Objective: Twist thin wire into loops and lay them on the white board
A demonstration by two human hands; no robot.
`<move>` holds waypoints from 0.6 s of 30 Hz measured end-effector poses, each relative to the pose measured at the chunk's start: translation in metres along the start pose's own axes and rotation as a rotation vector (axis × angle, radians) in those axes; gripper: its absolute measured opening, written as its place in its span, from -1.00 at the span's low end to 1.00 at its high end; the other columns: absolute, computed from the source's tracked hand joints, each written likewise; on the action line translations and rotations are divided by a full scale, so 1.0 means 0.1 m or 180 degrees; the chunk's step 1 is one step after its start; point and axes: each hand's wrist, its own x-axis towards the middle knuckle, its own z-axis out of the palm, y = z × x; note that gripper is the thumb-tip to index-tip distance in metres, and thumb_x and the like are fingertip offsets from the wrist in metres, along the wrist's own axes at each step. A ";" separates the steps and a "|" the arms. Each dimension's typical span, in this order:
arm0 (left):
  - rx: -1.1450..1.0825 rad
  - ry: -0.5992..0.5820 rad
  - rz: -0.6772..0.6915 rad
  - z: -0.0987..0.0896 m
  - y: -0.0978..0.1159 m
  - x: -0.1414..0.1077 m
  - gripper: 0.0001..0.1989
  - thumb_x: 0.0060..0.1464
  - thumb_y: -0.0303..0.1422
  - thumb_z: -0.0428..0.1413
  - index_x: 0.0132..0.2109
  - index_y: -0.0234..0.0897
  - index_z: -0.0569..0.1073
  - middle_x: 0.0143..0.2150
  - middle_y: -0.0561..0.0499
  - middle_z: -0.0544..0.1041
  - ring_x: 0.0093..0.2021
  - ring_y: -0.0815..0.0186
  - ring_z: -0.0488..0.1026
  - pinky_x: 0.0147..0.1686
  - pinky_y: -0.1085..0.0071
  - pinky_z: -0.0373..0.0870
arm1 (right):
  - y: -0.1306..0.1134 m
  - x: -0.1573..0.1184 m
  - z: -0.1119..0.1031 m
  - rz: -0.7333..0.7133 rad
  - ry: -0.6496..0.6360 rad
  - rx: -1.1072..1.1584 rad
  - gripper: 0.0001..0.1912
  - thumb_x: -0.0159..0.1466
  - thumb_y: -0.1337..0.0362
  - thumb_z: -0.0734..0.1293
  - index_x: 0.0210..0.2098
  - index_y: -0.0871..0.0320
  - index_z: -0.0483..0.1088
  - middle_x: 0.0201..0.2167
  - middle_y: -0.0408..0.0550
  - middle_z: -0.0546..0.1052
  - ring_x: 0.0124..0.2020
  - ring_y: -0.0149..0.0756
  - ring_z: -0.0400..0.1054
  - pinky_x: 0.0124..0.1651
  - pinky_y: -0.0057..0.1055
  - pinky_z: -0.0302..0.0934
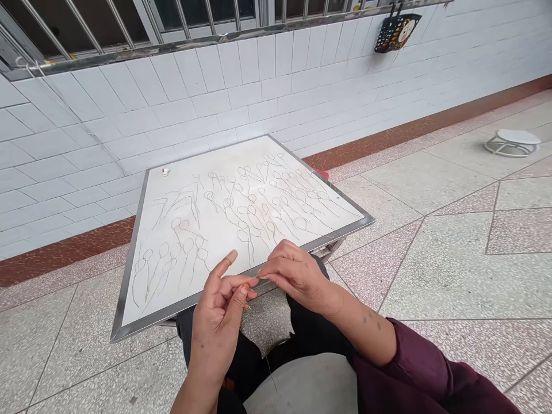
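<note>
Near the front edge of a white table [215, 156], my left hand [218, 319] pinches a thin wire-like strand [255, 278] between thumb and fingers. Its index finger points up and outward, with a tan wrap round the tip. Just to the right, my right hand [297, 277] grips the same strand between thumb and forefinger, the fingertips of both hands almost touching. A thin loose end [271, 372] hangs over my lap. Across the tabletop lie several similar strands [251, 253], each with a small loop and long tails. Whether they are wire or thread, I cannot tell.
A grey metal rim [127, 282] frames the table, which stands by a white tiled wall [181, 115]. A small red-and-white object [166, 171] sits at its far left corner. A patterned bag [397, 33] hangs from the window ledge; a low white stool [514, 141] stands at right.
</note>
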 end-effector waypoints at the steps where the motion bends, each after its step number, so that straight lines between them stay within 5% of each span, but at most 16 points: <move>1: -0.0019 0.0005 0.0002 0.00 0.01 0.00 -0.44 0.16 -0.17 0.18 0.27 -0.11 0.31 -0.16 -0.02 0.62 -0.28 0.28 0.52 -0.22 0.34 0.43 | 0.00 0.00 0.00 0.0024 0.0020 0.0020 -0.90 0.38 0.39 0.30 -0.21 0.13 0.46 -0.39 -0.10 0.48 -0.32 -0.35 0.30 -0.27 -0.41 0.26; 18: -0.0340 -0.0199 -0.0075 -0.04 -0.09 0.01 -0.40 0.11 -0.24 0.25 0.26 -0.17 0.32 -0.28 0.02 0.64 -0.35 0.30 0.52 -0.32 0.38 0.43 | 0.04 0.02 -0.01 -0.0166 0.0008 0.0106 -0.80 0.44 0.30 0.23 -0.25 0.10 0.48 -0.40 -0.09 0.47 -0.32 -0.33 0.27 -0.26 -0.38 0.25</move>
